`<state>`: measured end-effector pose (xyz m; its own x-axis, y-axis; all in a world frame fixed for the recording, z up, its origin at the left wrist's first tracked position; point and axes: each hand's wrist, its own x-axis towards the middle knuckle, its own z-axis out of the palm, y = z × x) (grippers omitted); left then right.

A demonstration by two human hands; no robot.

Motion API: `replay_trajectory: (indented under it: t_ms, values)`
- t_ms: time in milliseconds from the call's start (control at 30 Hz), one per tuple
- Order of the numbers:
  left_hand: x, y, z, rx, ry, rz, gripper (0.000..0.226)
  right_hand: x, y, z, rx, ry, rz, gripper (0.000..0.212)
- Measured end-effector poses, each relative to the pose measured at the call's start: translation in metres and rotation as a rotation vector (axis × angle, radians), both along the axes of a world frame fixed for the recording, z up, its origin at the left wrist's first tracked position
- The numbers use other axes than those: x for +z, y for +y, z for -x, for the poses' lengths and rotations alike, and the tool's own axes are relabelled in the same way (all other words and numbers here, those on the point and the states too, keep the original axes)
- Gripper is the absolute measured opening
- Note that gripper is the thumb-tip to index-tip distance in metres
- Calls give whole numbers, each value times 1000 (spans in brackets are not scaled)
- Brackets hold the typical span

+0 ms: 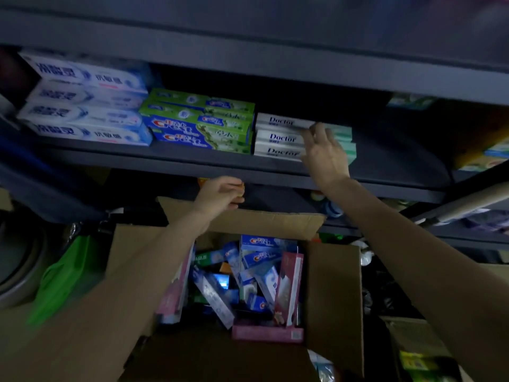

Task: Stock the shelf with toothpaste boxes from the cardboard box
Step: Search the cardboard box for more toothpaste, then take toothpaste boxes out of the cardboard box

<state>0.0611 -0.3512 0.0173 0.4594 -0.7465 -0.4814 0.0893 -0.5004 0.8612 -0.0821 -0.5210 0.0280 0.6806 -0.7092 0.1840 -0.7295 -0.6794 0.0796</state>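
Observation:
An open cardboard box (334, 288) stands below the shelf, filled with several loose toothpaste boxes (248, 277) in blue, white and pink. On the dark shelf (192, 161) lie three stacks: white-blue boxes (85, 100) at left, green-blue Crest boxes (201, 122) in the middle, white Doctor boxes (281, 137) to the right. My right hand (325, 153) reaches up, and its fingertips touch the top Doctor box (283, 122). My left hand (220, 194) is just under the shelf edge, its fingers curled round a small orange item (240, 189).
Free shelf space lies right of the Doctor stack. A green bag (66, 271) and a round grey container (19, 266) sit left of the cardboard box. Bottles (330, 208) stand on the lower shelf. More packages (484, 158) lie at far right.

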Motion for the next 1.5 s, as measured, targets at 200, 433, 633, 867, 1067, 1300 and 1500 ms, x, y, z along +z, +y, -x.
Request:
replay_trajectory:
  t_ms: [200, 433, 633, 867, 1067, 1300, 1500]
  values:
    - [-39, 27, 17, -43, 3, -127, 26, -14, -9, 4, 80, 79, 254, 45]
    - [-69, 43, 31, -110, -21, -234, 25, -37, 41, 16, 131, -547, 111, 30]
    - [-96, 64, 41, -221, -39, -326, 21, -127, 108, 81, 326, 45, -397, 21]
    - [-126, 81, 41, -270, -56, -390, 27, -194, 93, 78, -297, 400, -1013, 62]
    - [-139, 97, 45, -305, -78, -436, 25, -216, 106, 64, -481, 229, -1060, 63]
    - [-110, 111, 31, -435, -93, -445, 25, -155, 121, 34, -73, 112, -1200, 29]
    - [-25, 99, -1, -674, 37, -360, 46, -5, 107, 9, 91, -209, -1588, 31]
